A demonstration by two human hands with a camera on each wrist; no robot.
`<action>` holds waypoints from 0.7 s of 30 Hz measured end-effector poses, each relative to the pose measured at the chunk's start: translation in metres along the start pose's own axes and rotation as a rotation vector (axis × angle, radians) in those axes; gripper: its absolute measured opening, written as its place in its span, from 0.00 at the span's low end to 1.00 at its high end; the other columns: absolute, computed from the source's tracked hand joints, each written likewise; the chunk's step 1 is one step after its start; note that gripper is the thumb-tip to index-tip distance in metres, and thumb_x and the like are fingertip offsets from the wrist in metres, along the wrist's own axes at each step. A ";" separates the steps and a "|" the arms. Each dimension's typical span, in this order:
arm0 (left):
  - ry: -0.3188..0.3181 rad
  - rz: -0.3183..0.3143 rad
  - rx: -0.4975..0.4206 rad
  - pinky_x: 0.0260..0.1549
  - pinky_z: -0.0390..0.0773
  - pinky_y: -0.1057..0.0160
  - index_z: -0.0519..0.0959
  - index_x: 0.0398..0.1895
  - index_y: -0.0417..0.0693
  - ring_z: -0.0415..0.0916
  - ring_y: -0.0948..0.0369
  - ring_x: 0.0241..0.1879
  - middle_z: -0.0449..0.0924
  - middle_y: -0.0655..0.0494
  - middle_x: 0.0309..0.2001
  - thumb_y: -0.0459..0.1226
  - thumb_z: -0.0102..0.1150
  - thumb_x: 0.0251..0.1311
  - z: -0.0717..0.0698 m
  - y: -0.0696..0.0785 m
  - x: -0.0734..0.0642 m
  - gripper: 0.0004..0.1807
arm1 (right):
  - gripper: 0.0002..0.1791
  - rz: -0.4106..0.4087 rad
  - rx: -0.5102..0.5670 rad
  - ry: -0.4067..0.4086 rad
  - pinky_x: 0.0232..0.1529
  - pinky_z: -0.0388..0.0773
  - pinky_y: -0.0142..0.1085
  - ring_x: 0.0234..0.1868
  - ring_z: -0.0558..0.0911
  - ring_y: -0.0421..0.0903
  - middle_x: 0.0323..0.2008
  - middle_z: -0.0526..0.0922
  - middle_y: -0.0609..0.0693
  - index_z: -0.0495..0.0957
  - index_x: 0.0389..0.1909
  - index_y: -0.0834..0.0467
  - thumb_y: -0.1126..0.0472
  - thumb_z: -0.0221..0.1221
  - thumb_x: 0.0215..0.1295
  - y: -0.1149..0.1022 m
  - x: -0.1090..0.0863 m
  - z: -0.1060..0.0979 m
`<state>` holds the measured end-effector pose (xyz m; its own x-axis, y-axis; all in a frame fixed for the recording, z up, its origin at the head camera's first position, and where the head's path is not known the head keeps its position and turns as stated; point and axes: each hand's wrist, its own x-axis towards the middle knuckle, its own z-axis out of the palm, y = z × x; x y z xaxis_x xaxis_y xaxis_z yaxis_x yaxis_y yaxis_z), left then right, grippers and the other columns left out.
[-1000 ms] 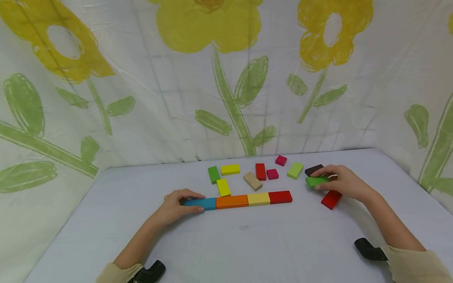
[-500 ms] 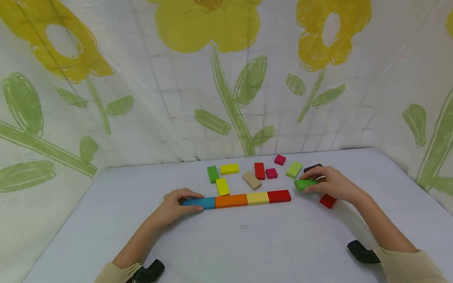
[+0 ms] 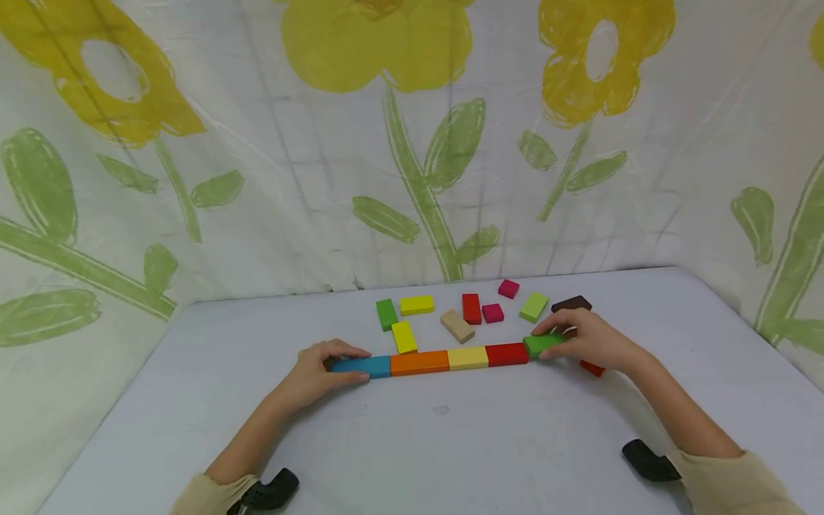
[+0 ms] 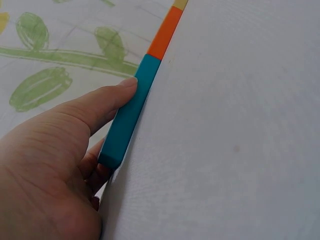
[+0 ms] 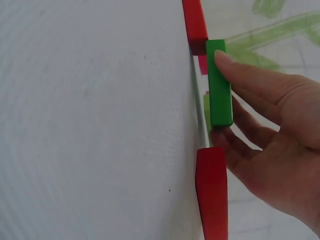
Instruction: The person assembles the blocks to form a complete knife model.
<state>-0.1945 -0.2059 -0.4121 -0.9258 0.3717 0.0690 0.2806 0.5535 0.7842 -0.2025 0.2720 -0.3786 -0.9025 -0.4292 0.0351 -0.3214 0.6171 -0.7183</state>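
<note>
A straight row of wooden blocks runs across the table: blue (image 3: pixel 360 366), orange (image 3: pixel 420 363), pale yellow (image 3: pixel 468 357) and red (image 3: pixel 507 354). My left hand (image 3: pixel 327 368) grips the blue block at the row's left end, thumb on the near side and fingers on the far side. At the other end, my right hand (image 3: pixel 589 340) pinches a green block (image 3: pixel 541 346) between thumb and fingers. Its left end is right at the red block's end. In the right wrist view the green block (image 5: pixel 219 85) sits slightly out of line with the row.
Behind the row lie loose blocks: dark green (image 3: pixel 387 315), two yellow (image 3: pixel 417 305), tan (image 3: pixel 457 326), red (image 3: pixel 471 309), two pink (image 3: pixel 493 313), light green (image 3: pixel 533 307) and dark brown (image 3: pixel 571 304). Another red block (image 3: pixel 591 368) lies partly hidden below my right hand.
My right hand has carried the green block left and nearer, from beside the dark brown block to the row's right end. My left hand has kept its grip on the blue block.
</note>
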 end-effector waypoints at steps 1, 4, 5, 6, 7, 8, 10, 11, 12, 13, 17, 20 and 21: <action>0.000 0.000 0.001 0.48 0.73 0.61 0.90 0.53 0.53 0.75 0.57 0.51 0.87 0.55 0.52 0.43 0.76 0.61 0.000 0.000 0.000 0.17 | 0.19 0.002 0.003 -0.001 0.51 0.82 0.32 0.48 0.82 0.47 0.46 0.87 0.52 0.87 0.51 0.63 0.61 0.75 0.61 0.000 0.000 0.000; -0.001 -0.004 0.001 0.51 0.73 0.59 0.90 0.53 0.53 0.75 0.57 0.53 0.87 0.55 0.53 0.43 0.76 0.61 0.001 0.000 0.000 0.17 | 0.19 -0.001 0.000 -0.007 0.50 0.82 0.32 0.47 0.82 0.47 0.46 0.87 0.52 0.87 0.51 0.64 0.62 0.75 0.61 0.000 0.000 0.001; -0.002 -0.006 0.001 0.51 0.73 0.59 0.90 0.53 0.53 0.75 0.57 0.53 0.87 0.55 0.53 0.43 0.76 0.61 0.001 0.000 0.000 0.17 | 0.18 -0.001 -0.001 -0.009 0.50 0.82 0.32 0.47 0.82 0.47 0.46 0.87 0.52 0.87 0.51 0.64 0.62 0.75 0.61 -0.001 0.000 0.001; -0.003 -0.006 0.000 0.51 0.73 0.58 0.90 0.53 0.53 0.75 0.57 0.53 0.87 0.55 0.53 0.43 0.76 0.61 0.001 0.001 0.000 0.17 | 0.18 -0.001 -0.003 -0.011 0.49 0.82 0.33 0.47 0.82 0.47 0.46 0.88 0.52 0.87 0.51 0.64 0.63 0.75 0.61 -0.001 0.000 0.001; -0.005 -0.006 0.000 0.51 0.73 0.58 0.90 0.53 0.53 0.76 0.57 0.53 0.87 0.55 0.53 0.43 0.76 0.62 0.001 0.001 -0.001 0.17 | 0.18 -0.003 -0.007 -0.014 0.49 0.82 0.33 0.47 0.81 0.47 0.45 0.88 0.52 0.86 0.50 0.65 0.63 0.75 0.61 -0.001 0.000 0.002; -0.005 -0.005 0.001 0.51 0.74 0.58 0.90 0.53 0.53 0.76 0.57 0.53 0.87 0.55 0.53 0.43 0.76 0.62 0.001 0.001 -0.001 0.17 | 0.18 -0.003 -0.010 -0.017 0.48 0.82 0.33 0.47 0.81 0.47 0.45 0.88 0.52 0.87 0.50 0.65 0.63 0.75 0.61 -0.001 0.000 0.002; -0.005 -0.004 0.003 0.50 0.74 0.59 0.90 0.54 0.53 0.76 0.57 0.52 0.87 0.55 0.53 0.43 0.76 0.62 0.000 0.001 -0.001 0.17 | 0.18 -0.003 -0.013 -0.020 0.48 0.81 0.34 0.46 0.81 0.47 0.45 0.88 0.52 0.87 0.50 0.65 0.63 0.76 0.60 0.000 0.000 0.002; -0.007 0.001 0.002 0.50 0.74 0.59 0.90 0.54 0.52 0.75 0.57 0.52 0.87 0.55 0.53 0.43 0.76 0.62 0.000 0.002 -0.001 0.17 | 0.18 -0.002 -0.015 -0.021 0.48 0.81 0.34 0.46 0.81 0.47 0.44 0.88 0.52 0.87 0.50 0.65 0.63 0.76 0.60 0.000 0.000 0.003; -0.008 0.003 0.000 0.50 0.74 0.59 0.90 0.54 0.52 0.75 0.57 0.52 0.87 0.54 0.53 0.43 0.76 0.62 0.000 0.002 -0.001 0.17 | 0.18 0.000 -0.016 -0.021 0.48 0.81 0.34 0.46 0.81 0.47 0.44 0.88 0.52 0.87 0.50 0.65 0.63 0.76 0.60 0.000 0.000 0.003; -0.010 0.005 -0.003 0.50 0.74 0.60 0.90 0.54 0.52 0.75 0.57 0.52 0.87 0.54 0.53 0.43 0.76 0.62 0.000 0.002 -0.001 0.17 | 0.18 0.001 -0.017 -0.023 0.48 0.81 0.34 0.46 0.81 0.47 0.44 0.88 0.52 0.87 0.50 0.65 0.63 0.76 0.60 0.000 0.001 0.003; -0.011 0.005 -0.009 0.50 0.74 0.60 0.90 0.54 0.52 0.75 0.57 0.52 0.87 0.54 0.53 0.42 0.76 0.62 0.000 0.001 -0.001 0.17 | 0.19 0.009 -0.020 -0.023 0.48 0.81 0.34 0.47 0.81 0.47 0.44 0.88 0.51 0.87 0.49 0.64 0.62 0.77 0.59 0.000 0.000 0.004; -0.008 0.001 -0.006 0.50 0.74 0.60 0.90 0.54 0.52 0.75 0.57 0.52 0.87 0.55 0.53 0.43 0.76 0.62 0.000 0.001 -0.001 0.17 | 0.19 0.018 -0.019 -0.021 0.48 0.81 0.34 0.47 0.81 0.47 0.44 0.88 0.51 0.87 0.49 0.64 0.61 0.77 0.59 -0.001 0.001 0.004; -0.007 -0.001 -0.005 0.50 0.74 0.59 0.90 0.54 0.52 0.75 0.57 0.52 0.87 0.55 0.53 0.43 0.76 0.62 0.000 0.002 0.000 0.17 | 0.19 0.021 -0.019 -0.021 0.48 0.81 0.34 0.47 0.81 0.47 0.44 0.88 0.51 0.87 0.49 0.64 0.61 0.77 0.58 -0.001 0.001 0.004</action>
<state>-0.1937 -0.2055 -0.4107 -0.9242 0.3765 0.0641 0.2786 0.5499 0.7874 -0.2016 0.2687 -0.3808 -0.9031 -0.4294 0.0051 -0.3074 0.6383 -0.7057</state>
